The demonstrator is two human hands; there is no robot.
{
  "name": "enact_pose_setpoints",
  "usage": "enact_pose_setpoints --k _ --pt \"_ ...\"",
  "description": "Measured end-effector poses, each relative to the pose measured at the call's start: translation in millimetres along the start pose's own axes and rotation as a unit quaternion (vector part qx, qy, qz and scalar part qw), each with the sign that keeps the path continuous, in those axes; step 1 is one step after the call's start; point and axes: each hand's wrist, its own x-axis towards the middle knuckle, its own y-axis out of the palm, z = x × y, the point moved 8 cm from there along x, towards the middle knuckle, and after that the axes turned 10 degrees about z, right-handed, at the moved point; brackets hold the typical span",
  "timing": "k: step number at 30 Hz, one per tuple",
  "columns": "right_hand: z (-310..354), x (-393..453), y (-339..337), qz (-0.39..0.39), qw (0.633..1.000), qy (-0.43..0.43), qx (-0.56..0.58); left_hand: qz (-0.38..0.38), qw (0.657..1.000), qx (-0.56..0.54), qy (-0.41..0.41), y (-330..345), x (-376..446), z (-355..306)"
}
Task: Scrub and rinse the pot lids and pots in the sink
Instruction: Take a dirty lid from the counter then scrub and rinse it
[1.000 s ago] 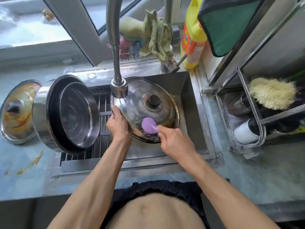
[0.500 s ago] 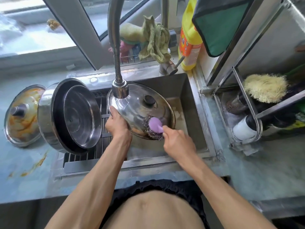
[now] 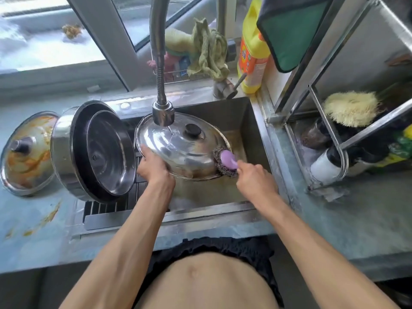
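Observation:
A steel pot lid (image 3: pixel 189 152) with a black knob is held tilted over the sink (image 3: pixel 245 121), under water running from the tap (image 3: pixel 163 112). My left hand (image 3: pixel 153 168) grips the lid's near left rim. My right hand (image 3: pixel 254 177) holds the purple handle of a steel-wool scrubber (image 3: pixel 225 160), which presses on the lid's right edge. Two nested steel pots (image 3: pixel 93 150) lie on their side on the drain rack at left. A second lid (image 3: pixel 24 155), smeared with orange sauce, leans beside them on the counter.
A yellow detergent bottle (image 3: pixel 253 50) and a green cloth (image 3: pixel 207 50) stand behind the sink by the tap lever (image 3: pixel 225 88). A metal rack (image 3: pixel 330 139) at right holds a pale brush (image 3: pixel 350 108) and bottles. Orange smears mark the left counter (image 3: pixel 42 219).
The scrubber has slid from the lid's near middle out to its right edge. The lid has tipped flatter, with water now running onto it. My left hand keeps its grip.

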Motion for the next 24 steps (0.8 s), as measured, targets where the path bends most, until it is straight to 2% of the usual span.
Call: enact_pose_setpoints --k 5,7,11,16,19,22,24 --pt "33 -3 24 0.016 0.992 -0.072 0.104 0.021 0.993 0.096 0.069 9 -8 -9" --pt "30 2 23 0.012 0.993 -0.070 0.094 0.030 0.988 0.122 0.090 6 -10 -10" --pt "63 13 7 0.007 0.988 -0.147 0.049 0.053 0.974 0.186 0.119 6 -12 -9" --pt "57 27 16 0.013 0.988 -0.115 0.101 0.069 0.975 0.174 0.122 -3 -8 -4" --pt "60 10 27 0.033 0.990 -0.121 0.057 0.048 0.979 0.162 0.112 -10 -11 -4" --pt "86 23 4 0.011 0.989 -0.143 0.044 0.071 0.966 0.192 0.157 1 -15 -11" --pt "103 40 -15 0.011 0.990 -0.140 0.016 0.085 0.963 0.200 0.157 6 -7 -12"
